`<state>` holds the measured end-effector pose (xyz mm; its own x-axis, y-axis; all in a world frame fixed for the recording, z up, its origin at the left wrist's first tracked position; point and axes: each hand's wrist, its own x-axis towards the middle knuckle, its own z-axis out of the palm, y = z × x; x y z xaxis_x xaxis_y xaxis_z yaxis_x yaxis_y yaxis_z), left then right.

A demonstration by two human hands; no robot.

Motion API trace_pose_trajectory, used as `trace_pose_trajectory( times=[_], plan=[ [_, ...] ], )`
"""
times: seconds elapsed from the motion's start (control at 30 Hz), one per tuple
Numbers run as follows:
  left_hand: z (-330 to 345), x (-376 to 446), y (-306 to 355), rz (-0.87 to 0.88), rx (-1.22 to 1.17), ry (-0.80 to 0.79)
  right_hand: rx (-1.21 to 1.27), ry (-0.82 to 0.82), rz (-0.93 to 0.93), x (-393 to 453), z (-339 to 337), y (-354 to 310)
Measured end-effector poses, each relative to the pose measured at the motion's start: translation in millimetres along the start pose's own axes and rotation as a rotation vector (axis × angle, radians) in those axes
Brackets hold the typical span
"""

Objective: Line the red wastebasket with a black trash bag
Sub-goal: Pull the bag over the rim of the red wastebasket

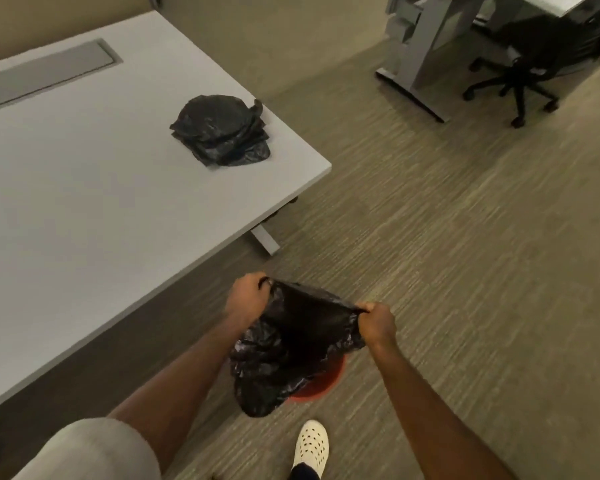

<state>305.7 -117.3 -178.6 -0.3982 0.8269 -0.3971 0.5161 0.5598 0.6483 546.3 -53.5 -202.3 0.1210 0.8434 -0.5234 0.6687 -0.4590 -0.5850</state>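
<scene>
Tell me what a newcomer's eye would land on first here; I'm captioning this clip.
First, the black trash bag low in the middle, stretched open between the left hand and right hand, right above the red wastebasket on the carpet. Next, the pile of spare bags near the corner of the grey table.

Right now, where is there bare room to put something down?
The grey table is bare in front of the pile of black bags near its far corner. The carpet right of the red wastebasket is open. Both hands crowd the basket itself.
</scene>
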Motion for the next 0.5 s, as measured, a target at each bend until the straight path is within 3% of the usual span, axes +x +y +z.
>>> trace_pose_trajectory(
  times=[0.27,0.4,0.5],
  plan=[
    [72.5,65.0,-75.6,0.063,0.005,-0.084,-0.178,-0.009,-0.086,70.0,57.1,61.0],
    [116.2,95.1,-129.4,0.135,-0.134,-0.168,-0.031,-0.019,-0.125,110.7,91.2,108.4],
    [151.6,119.6,-171.2,0.126,-0.186,-0.223,0.169,-0.054,-0.047,146.1,114.9,144.9]
  ],
)
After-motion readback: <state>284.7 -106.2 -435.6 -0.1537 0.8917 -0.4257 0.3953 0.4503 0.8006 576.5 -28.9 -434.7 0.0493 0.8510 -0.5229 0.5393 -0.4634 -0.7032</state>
